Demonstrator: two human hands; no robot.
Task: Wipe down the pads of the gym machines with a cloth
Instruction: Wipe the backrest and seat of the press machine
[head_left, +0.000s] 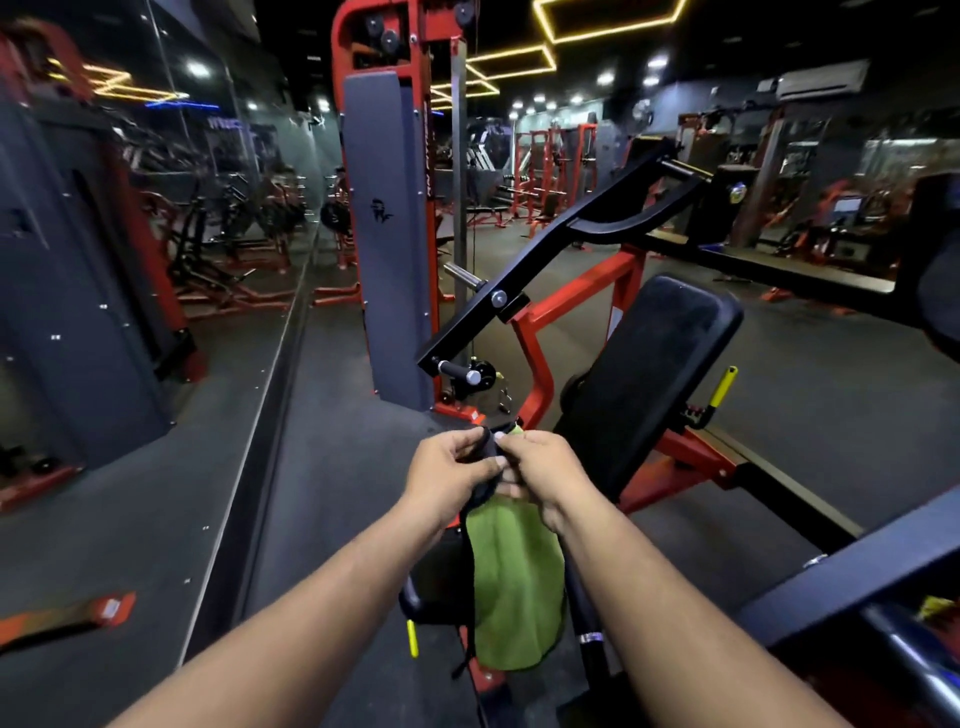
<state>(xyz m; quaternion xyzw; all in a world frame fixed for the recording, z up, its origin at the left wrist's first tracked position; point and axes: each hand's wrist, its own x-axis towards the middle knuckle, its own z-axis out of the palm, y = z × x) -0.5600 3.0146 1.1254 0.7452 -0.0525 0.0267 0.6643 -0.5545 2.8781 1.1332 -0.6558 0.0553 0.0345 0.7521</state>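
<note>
A green cloth (514, 582) with a dark edge hangs in front of me, held at its top by both hands. My left hand (449, 475) pinches the dark top edge, and my right hand (545, 475) grips the cloth right beside it, fingertips of both hands meeting. Just beyond my right hand stands a black chest pad (649, 379) of a red-framed machine, tilted upright. The cloth is apart from the pad. The lower part of the cloth hides the machine's parts below it.
A black lever arm (561, 260) rises over the pad from lower left to upper right. A grey weight-stack tower (387, 234) with red frame stands ahead left. A mirror wall (104, 260) runs along the left. A yellow adjustment handle (723, 387) sticks out right of the pad.
</note>
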